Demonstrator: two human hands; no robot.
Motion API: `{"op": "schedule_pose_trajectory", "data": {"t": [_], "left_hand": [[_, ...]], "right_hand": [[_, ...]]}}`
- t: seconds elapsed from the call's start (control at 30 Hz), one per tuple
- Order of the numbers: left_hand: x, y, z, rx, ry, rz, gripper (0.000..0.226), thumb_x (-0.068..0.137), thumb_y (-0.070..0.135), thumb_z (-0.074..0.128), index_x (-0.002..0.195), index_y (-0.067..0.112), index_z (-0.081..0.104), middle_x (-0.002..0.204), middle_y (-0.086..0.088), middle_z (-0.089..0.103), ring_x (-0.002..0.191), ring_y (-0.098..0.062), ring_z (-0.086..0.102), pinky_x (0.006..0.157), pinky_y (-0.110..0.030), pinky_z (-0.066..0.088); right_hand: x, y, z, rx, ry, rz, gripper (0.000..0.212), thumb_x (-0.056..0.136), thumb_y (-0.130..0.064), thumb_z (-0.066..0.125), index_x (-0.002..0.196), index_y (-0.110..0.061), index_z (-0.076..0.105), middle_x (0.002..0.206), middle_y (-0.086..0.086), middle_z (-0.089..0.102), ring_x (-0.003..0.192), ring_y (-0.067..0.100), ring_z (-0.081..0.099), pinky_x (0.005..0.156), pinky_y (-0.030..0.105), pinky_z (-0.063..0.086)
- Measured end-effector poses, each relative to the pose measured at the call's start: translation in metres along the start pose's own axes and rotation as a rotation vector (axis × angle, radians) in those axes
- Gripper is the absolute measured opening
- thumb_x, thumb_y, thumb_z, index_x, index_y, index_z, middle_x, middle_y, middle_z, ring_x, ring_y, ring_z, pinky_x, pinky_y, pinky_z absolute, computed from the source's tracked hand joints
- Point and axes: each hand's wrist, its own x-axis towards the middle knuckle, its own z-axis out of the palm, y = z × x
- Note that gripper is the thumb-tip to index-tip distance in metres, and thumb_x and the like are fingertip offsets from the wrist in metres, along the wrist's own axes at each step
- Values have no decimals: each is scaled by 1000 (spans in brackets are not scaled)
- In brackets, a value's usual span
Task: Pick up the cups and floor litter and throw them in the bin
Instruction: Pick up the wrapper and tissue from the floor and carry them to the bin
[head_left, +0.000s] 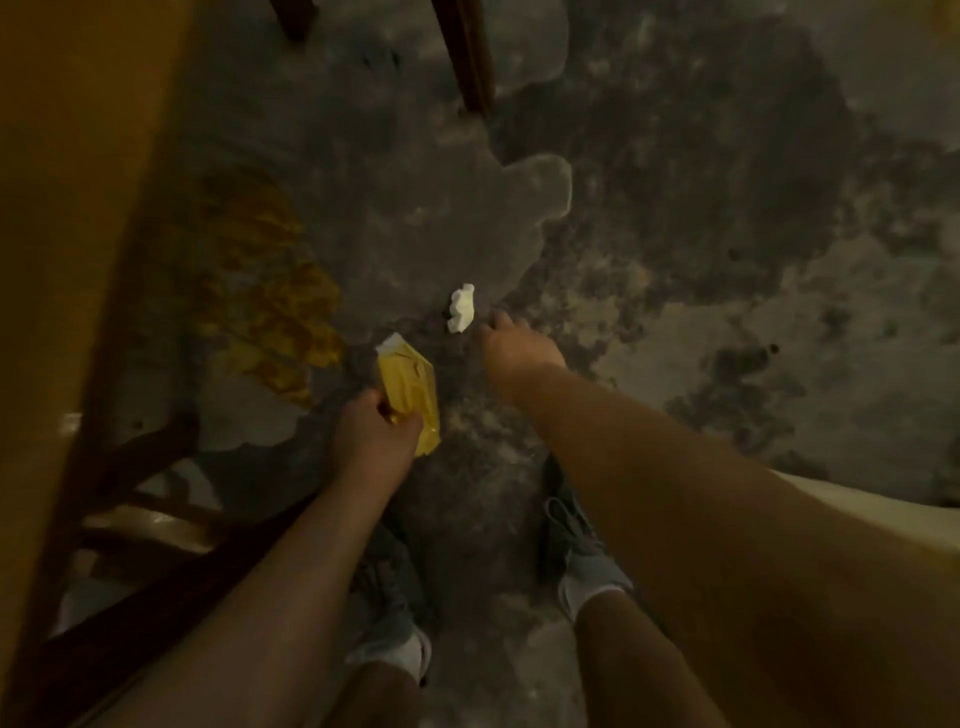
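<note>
A yellow wrapper (408, 389) is pinched in my left hand (376, 434), held just above the stained floor. A small crumpled white piece of paper (461, 308) lies on the floor a little beyond it. My right hand (517, 345) reaches down beside that paper, its fingertips just to the right of it and not holding anything; the fingers point down and I cannot see how far apart they are. No cup and no bin are in view.
An orange table edge (78, 182) fills the left side. Dark wooden chair legs (470, 57) stand ahead and a chair frame (140, 519) sits at the lower left. A yellowish stain (270, 291) marks the floor. My grey shoes (576, 551) stand below.
</note>
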Motion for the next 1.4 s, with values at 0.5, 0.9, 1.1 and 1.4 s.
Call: {"op": "schedule_pose_trajectory", "data": {"t": [0.5,0.9,1.1,1.4], "left_hand": [[65,-49,74,17,44,18,15,82,23,71,74,25,59,69,10,58,61,0,48,52,-23,31],[0,43,-3,-12,40,156,7,82,20,71,78,20,65,74,1,64,67,-16,58,53,-24,35],[-102,116,-96,91,31,303,18,78,37,69,89,23,67,81,-1,64,73,-24,60,62,-36,48],[-251,157,-273,39,24,516,19,81,34,72,97,29,62,92,8,62,85,-14,62,75,-40,54]], "right_hand": [[125,17,68,-179,148,-161,41,100,-19,43,141,-17,47,141,13,45,127,38,44,93,49,45],[-51,39,-52,18,250,-56,36,91,-15,57,126,-12,52,118,13,63,116,34,50,81,42,45],[-203,4,-161,96,223,-51,44,91,-17,57,134,-15,49,129,12,53,120,33,48,92,47,50],[-405,-94,-274,40,418,-59,31,88,-26,55,119,-23,53,121,1,55,112,24,52,86,37,46]]}}
